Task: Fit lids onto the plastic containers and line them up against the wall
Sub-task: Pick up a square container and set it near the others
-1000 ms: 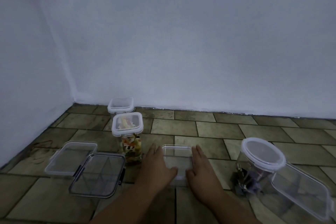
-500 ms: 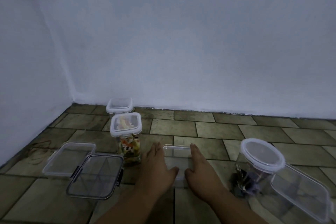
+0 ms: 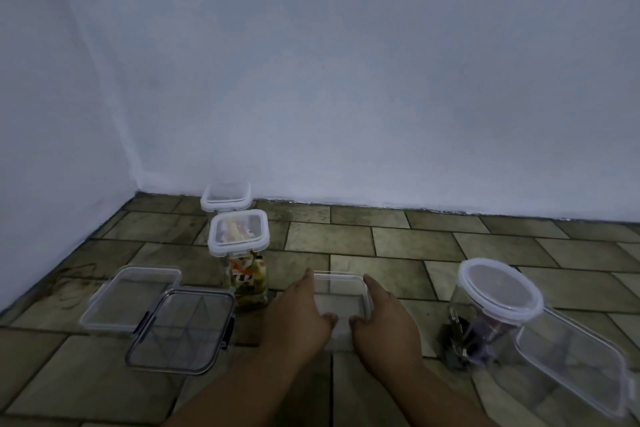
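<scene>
Clear box (image 3: 341,291) sits on the floor (image 3: 346,239) at centre, well short of the wall (image 3: 381,97). Left hand (image 3: 298,315) and right hand (image 3: 384,319) flank it, fingers straight along its sides, thumbs at the near rim, nothing clamped. Advise even pressure at both corners, then a straight push to 12 o'clock over bare tiles. Jar (image 3: 244,253) stands close at 10 o'clock, and the tub (image 3: 495,298) at 3 o'clock is farther off.

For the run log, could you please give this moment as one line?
left hand: flat against small clear container | right hand: flat against its other side
</scene>
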